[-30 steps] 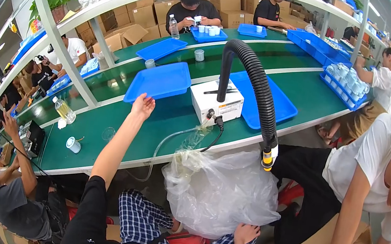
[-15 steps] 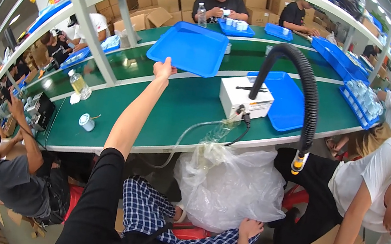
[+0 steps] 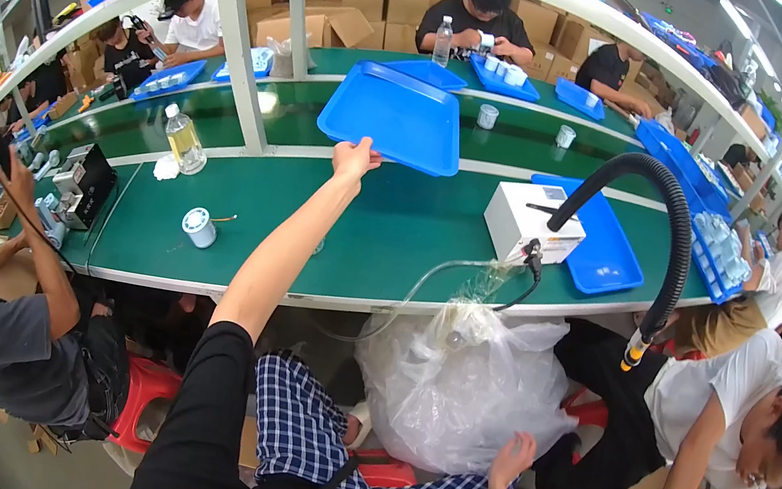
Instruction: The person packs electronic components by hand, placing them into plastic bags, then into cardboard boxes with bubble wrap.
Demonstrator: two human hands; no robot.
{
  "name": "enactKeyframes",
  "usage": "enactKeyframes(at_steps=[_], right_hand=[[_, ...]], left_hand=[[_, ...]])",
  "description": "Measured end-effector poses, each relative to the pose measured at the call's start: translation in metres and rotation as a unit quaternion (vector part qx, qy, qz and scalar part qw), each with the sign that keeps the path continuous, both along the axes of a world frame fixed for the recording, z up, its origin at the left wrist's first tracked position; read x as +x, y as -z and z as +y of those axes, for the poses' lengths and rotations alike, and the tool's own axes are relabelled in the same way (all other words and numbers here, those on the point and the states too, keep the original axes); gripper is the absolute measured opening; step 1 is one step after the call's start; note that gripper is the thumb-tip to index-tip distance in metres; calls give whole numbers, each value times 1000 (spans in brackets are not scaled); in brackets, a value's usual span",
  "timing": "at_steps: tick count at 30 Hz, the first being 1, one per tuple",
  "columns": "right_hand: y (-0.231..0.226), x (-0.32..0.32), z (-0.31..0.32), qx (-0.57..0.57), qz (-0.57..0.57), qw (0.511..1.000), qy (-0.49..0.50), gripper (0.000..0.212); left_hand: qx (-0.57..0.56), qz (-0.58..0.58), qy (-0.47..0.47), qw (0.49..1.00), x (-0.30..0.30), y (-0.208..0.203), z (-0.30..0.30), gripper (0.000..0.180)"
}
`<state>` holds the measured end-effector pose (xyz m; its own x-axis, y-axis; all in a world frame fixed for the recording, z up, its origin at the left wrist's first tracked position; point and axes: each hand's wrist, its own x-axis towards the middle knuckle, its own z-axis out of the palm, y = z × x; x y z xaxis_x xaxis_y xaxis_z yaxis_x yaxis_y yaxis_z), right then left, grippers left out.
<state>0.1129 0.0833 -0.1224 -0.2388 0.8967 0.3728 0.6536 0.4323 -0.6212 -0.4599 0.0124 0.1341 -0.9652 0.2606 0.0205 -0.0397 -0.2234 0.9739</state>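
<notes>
Stretched out over the green bench, my left hand (image 3: 357,159) grips the near edge of an empty blue tray (image 3: 392,115). The tray is above the rail between the bench and the green belt behind. My right hand (image 3: 512,459) is low on the right, by my checked trouser leg, fingers apart and holding nothing. Beside it bulges a large clear plastic bag (image 3: 461,387). A small white-and-blue cylindrical part (image 3: 199,227) with a thin wire stands on the bench, left of my forearm.
A white box unit (image 3: 528,223) with a black flexible hose (image 3: 668,185) stands to the right, near another blue tray (image 3: 604,241). A bottle of yellowish liquid (image 3: 184,141) stands left, near a metal post (image 3: 240,40). Co-workers sit close on both sides and across the belt.
My view has shifted, so the bench appears farther right. My right hand has risen from my leg. The left still holds the tray, which reveals another blue tray behind it.
</notes>
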Motion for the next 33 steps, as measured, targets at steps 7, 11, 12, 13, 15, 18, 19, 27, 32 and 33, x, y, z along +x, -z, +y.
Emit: enactKeyframes(at_steps=[7, 11, 12, 13, 15, 18, 19, 27, 32, 33], right_hand=[[-156, -184, -19, 156, 84, 941, -287, 19], [-179, -277, -20, 163, 66, 917, -359, 23], [-176, -298, -17, 146, 61, 927, -341, 23], [-170, -315, -11, 127, 55, 937, -321, 24], [-166, -348, -4, 139, 3, 948, -285, 24], [-167, -361, 6, 124, -46, 957, -260, 26], [-167, -363, 7, 106, -58, 960, -252, 26], [-160, -373, 12, 159, -59, 959, -228, 28], [-159, -375, 10, 146, -51, 963, -222, 27], [-159, -375, 9, 143, -52, 963, -222, 27]], left_hand=[[-109, 56, -136, 983, 0, 67, 41, 35], [-120, 70, -135, 981, 21, 92, 59, 33], [-112, 71, -118, 984, 25, 90, 64, 33], [-125, 76, -105, 984, 31, 85, 70, 32], [-149, 124, -129, 973, 20, 81, 74, 32], [-178, 171, -138, 959, 14, 66, 86, 32], [-184, 178, -148, 955, 8, 61, 90, 33], [-237, 168, -154, 944, -4, 23, 118, 31], [-316, 152, -162, 922, -19, 9, 129, 28], [-326, 142, -150, 923, -24, 4, 127, 29]])
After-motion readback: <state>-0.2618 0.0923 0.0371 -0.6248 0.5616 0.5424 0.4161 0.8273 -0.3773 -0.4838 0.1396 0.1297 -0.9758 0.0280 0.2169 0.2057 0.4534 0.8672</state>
